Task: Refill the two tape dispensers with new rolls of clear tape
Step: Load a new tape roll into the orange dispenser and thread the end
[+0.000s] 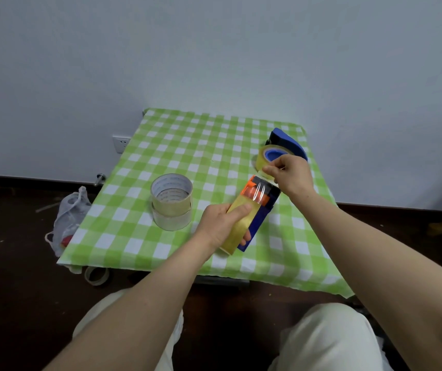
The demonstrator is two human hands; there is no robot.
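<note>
Now left hand (222,226) grips dispenser (256,223), steadying it above bench (187,145); right hand (291,175) fingers (270,170) pinch tape end (258,192), likely threading cutter. Second dispenser (287,145) far right, loaded.

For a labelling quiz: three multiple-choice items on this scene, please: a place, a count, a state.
1. Where is the second dispenser? A far right on the checked cloth; B on the floor; C on a lap.
2. How many spare rolls are stacked? A one; B two; C four.
3. The right hand: A lies flat; B pinches tape from the held dispenser; C holds a bag.
Key: 1 A, behind the right hand; 2 B, one atop another; 3 B, fingertips grip it.
</note>
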